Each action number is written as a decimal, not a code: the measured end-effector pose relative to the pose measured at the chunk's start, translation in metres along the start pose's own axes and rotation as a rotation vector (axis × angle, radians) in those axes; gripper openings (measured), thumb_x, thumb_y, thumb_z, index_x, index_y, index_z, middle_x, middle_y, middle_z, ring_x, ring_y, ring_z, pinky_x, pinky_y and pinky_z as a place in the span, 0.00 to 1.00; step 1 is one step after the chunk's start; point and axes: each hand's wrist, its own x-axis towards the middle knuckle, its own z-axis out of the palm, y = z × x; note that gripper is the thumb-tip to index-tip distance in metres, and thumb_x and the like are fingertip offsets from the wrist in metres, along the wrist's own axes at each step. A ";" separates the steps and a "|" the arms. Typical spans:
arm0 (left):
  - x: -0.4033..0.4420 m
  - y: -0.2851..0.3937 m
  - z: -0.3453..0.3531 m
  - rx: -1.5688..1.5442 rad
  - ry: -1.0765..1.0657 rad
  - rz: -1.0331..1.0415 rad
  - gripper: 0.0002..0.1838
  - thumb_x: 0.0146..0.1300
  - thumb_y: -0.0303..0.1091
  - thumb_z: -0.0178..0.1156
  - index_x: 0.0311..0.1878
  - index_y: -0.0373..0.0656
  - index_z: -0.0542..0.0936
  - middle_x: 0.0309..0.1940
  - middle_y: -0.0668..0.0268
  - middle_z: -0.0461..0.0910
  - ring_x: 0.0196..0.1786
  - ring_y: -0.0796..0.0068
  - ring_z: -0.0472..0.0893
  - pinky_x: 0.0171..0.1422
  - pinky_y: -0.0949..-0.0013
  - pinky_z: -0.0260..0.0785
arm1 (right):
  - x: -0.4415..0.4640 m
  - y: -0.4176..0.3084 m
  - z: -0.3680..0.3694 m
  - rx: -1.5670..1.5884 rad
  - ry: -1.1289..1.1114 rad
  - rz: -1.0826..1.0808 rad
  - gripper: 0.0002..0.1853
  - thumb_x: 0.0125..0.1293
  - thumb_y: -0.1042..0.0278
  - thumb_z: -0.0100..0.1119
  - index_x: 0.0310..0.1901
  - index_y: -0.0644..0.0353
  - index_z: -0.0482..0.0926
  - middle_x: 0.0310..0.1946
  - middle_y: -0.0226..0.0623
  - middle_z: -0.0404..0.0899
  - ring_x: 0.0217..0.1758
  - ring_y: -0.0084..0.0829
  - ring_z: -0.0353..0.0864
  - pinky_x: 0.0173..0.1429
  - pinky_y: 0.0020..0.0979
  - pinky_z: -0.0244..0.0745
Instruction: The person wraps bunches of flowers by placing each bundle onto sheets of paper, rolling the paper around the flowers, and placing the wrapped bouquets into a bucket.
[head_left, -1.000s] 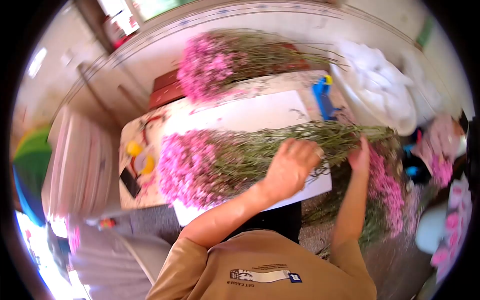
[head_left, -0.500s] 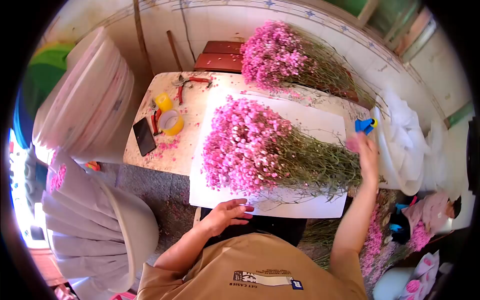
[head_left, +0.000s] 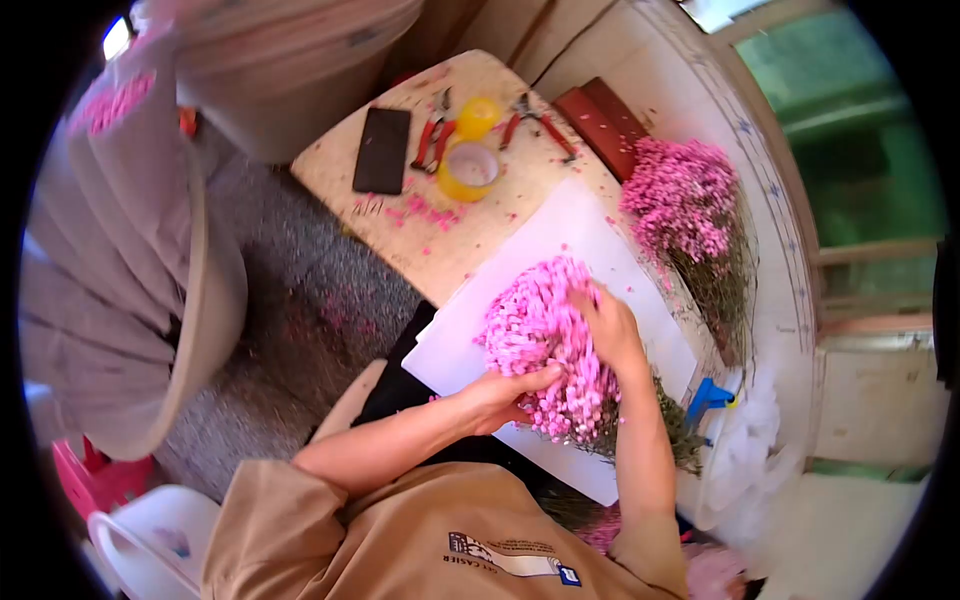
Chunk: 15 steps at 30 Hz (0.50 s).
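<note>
A bunch of small pink flowers point(head_left: 545, 335) lies on white paper point(head_left: 470, 300), its green stems point(head_left: 675, 425) pointing to the lower right. My left hand point(head_left: 505, 397) grips the near edge of the blossoms, thumb on top and the other fingers mostly hidden among the petals. My right hand point(head_left: 608, 325) cups the far side of the same blossoms, its fingertips slightly blurred and pressed into them. My right forearm passes over part of the stems.
On the table point(head_left: 345, 175) are a dark phone point(head_left: 382, 150), two red-handled pruners point(head_left: 433, 135) point(head_left: 535, 130), yellow tape rolls point(head_left: 468, 172) and loose petals. Another pink bunch point(head_left: 685, 200) lies at the back. A blue-handled tool point(head_left: 708, 400) stands right; a large wrapped bucket point(head_left: 200, 290) stands left.
My view has turned left. My right hand has moved from the stem end to the blossoms, and my left hand from beside the paper onto them. The bunch now looks more gathered.
</note>
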 end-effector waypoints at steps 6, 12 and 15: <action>0.015 -0.030 -0.012 0.086 -0.039 0.101 0.36 0.62 0.42 0.78 0.72 0.47 0.75 0.68 0.65 0.79 0.71 0.64 0.75 0.73 0.48 0.68 | -0.094 -0.040 -0.031 -0.351 -0.195 -0.300 0.61 0.51 0.43 0.79 0.78 0.71 0.57 0.68 0.62 0.70 0.72 0.62 0.69 0.75 0.56 0.62; 0.014 0.015 -0.021 0.253 0.089 -0.061 0.36 0.65 0.47 0.75 0.73 0.47 0.74 0.62 0.65 0.81 0.63 0.68 0.79 0.64 0.56 0.75 | -0.058 -0.004 0.022 -0.443 -0.010 -0.279 0.67 0.37 0.44 0.85 0.76 0.69 0.58 0.67 0.59 0.71 0.69 0.60 0.70 0.74 0.57 0.63; -0.008 0.030 -0.043 0.750 -0.022 -0.153 0.30 0.68 0.48 0.73 0.69 0.47 0.78 0.57 0.67 0.83 0.57 0.70 0.81 0.57 0.57 0.77 | -0.030 0.014 0.004 -0.277 -0.109 -0.214 0.60 0.35 0.52 0.86 0.72 0.66 0.67 0.60 0.57 0.77 0.63 0.59 0.75 0.70 0.52 0.70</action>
